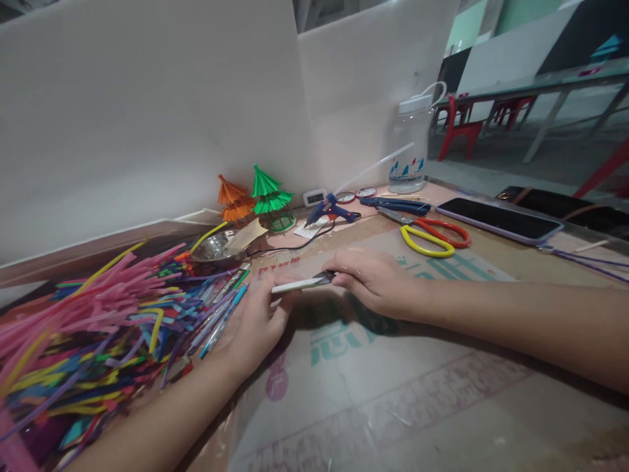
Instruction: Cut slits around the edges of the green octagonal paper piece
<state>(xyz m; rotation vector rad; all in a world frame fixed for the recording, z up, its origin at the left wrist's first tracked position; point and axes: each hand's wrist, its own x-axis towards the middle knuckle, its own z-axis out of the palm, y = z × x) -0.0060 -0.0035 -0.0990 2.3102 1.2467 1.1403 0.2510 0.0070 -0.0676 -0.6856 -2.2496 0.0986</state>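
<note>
Between my hands, above the printed sheet, is a slim white strip-like object [295,286] with a dark end; its exact kind does not show. My left hand [263,321] grips the white part, with some fingers hidden behind it. At the other end, my right hand [371,280] pinches the dark tip between thumb and fingers. Several pens [226,318] lie just left of my left hand. Beyond my right hand rest scissors [430,242] with one yellow and one red handle loop, and a blue glue gun [328,210].
Colourful pipe cleaners [98,308] pile up at left. Near the wall stand a metal bowl [213,248], orange [234,200] and green [269,196] tiered-roof models, and a small digital clock [314,198]. A clear bottle [407,147], blue-handled pliers [400,206] and a phone [498,219] are at right.
</note>
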